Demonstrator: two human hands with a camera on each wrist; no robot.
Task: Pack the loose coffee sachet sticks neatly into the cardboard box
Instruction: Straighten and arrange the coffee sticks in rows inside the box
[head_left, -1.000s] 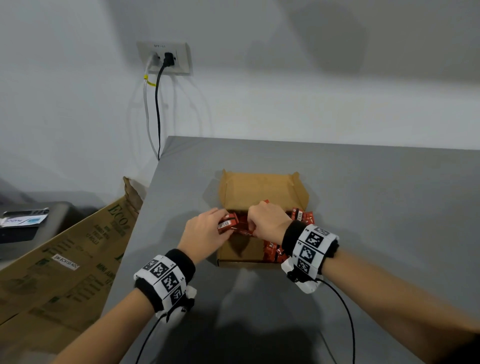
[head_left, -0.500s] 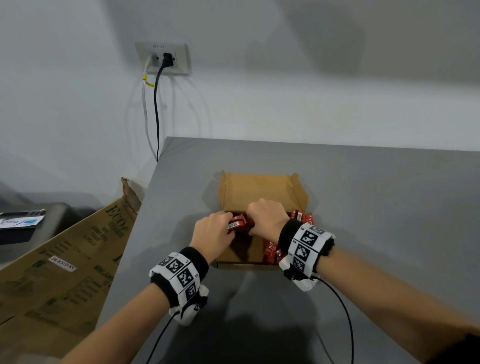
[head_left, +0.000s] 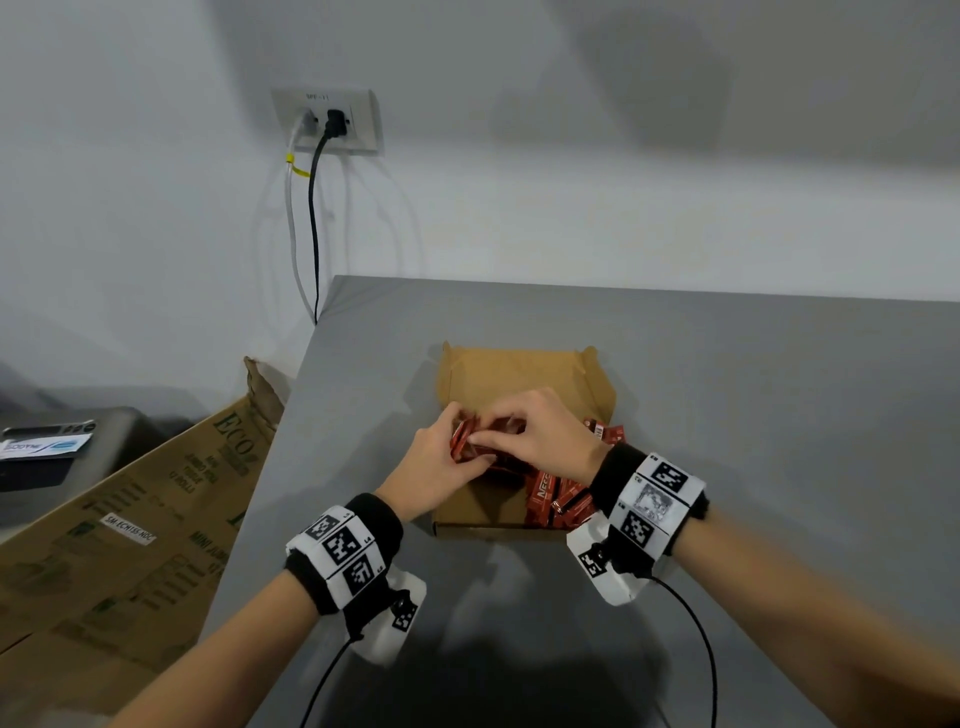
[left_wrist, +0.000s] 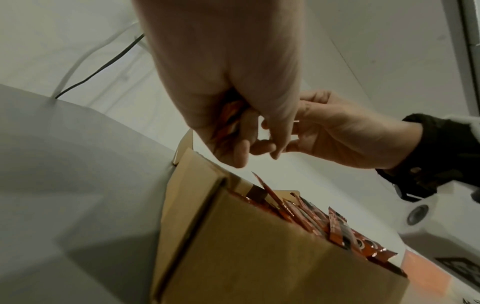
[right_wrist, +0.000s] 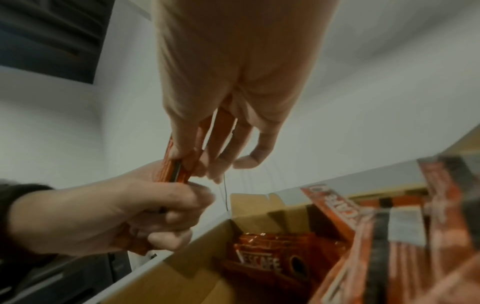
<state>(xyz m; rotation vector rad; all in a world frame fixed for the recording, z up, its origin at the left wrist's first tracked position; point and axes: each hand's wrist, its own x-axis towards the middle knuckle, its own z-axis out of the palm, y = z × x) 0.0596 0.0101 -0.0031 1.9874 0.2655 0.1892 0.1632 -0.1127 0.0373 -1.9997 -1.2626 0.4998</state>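
An open cardboard box (head_left: 483, 527) sits on the grey table, with several red coffee sachet sticks (head_left: 556, 499) lying in its right half. Both hands meet just above the box's left half. My left hand (head_left: 441, 457) grips a small bundle of red sachets (head_left: 464, 441) from the left. My right hand (head_left: 519, 431) pinches the same bundle from the right. The right wrist view shows the bundle (right_wrist: 173, 168) between thumb and fingers, with the left hand (right_wrist: 116, 216) curled round its lower end. A few more sachets (head_left: 608, 431) poke out by the box's right wall.
The table's left edge (head_left: 291, 431) runs close beside the box. A large flattened carton (head_left: 130, 519) leans beyond it. Cables hang from a wall socket (head_left: 327, 122) at the back left. Cables from my wrist cameras trail toward me over the grey table (head_left: 753, 415).
My left hand has moved forward and right, closing in on the right hand. The sachet bundle has stayed held over the box, now more covered by both hands.
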